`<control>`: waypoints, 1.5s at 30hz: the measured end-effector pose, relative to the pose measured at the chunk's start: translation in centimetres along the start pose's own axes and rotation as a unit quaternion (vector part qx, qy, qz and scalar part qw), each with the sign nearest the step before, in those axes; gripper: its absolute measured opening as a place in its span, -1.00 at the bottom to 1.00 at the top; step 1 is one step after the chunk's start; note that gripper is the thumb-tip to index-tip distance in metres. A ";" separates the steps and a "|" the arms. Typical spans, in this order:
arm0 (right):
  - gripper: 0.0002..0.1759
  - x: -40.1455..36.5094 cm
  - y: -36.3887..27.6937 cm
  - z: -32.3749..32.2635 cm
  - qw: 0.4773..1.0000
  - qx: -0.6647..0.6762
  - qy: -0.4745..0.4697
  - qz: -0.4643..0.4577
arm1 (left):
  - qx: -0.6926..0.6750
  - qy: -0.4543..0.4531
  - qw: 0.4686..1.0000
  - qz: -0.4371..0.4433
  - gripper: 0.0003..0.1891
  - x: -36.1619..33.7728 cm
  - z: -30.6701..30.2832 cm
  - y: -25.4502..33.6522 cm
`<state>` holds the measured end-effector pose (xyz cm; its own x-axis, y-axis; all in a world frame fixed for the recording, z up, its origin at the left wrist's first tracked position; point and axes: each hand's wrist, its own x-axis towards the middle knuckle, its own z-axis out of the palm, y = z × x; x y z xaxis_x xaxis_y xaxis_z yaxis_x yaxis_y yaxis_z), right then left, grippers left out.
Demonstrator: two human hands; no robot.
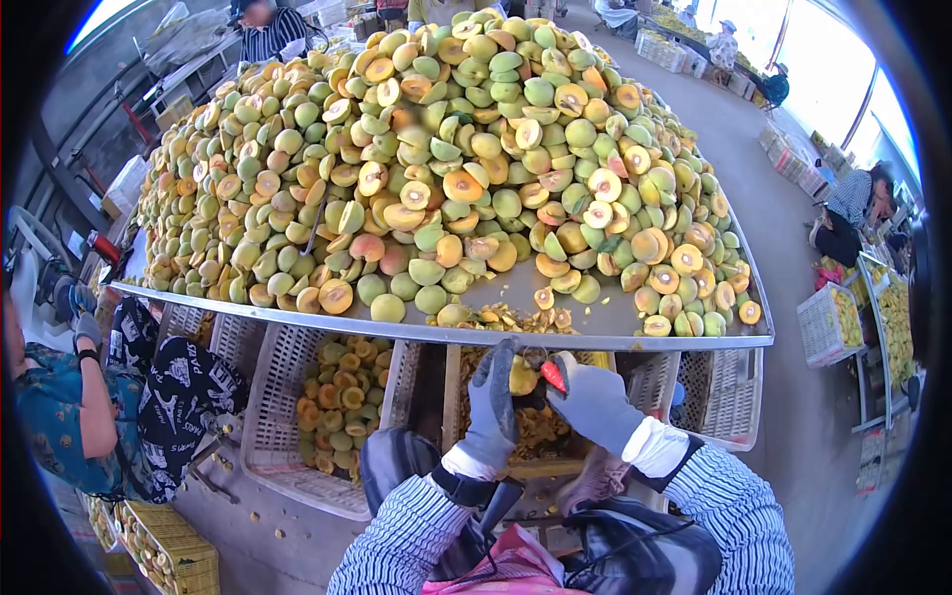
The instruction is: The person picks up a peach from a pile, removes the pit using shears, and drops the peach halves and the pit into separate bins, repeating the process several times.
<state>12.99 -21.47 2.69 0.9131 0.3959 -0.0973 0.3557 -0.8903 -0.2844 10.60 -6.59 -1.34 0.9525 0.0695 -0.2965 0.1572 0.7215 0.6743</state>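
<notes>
My left hand (491, 405), in a grey glove, is closed around a yellow-green peach (523, 378) just below the table's front edge. In my gloved right hand (598, 405) is a small tool with a red handle (553, 377), gripped close beside the fruit. A thin curved metal part shows near the handle, right at the peach. Beneath both hands stands a crate (451, 397) holding yellow-brown scraps (540, 436). Ahead of them, a large heap of peaches (446, 178), many cut in half with pits showing, covers the metal-edged table (496, 339).
Left of my knees, a white crate (266, 416) holds peach halves (342, 407). Another white crate (734, 402) stands under the table at right. A person in patterned trousers (178, 397) sits close on the left. More people and crates (831, 322) are farther off.
</notes>
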 end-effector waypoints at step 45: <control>-0.53 1.3 -5.2 -3.6 0.977 0.195 0.009 -0.086 | 0.251 0.035 0.927 0.276 -0.55 0.5 -0.5 5.6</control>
<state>13.07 -17.13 7.49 0.8509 0.5253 -0.0007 0.4043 -0.6558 -0.6376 11.82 -2.14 1.91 0.9076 0.3895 0.1570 -0.2313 0.1518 0.9610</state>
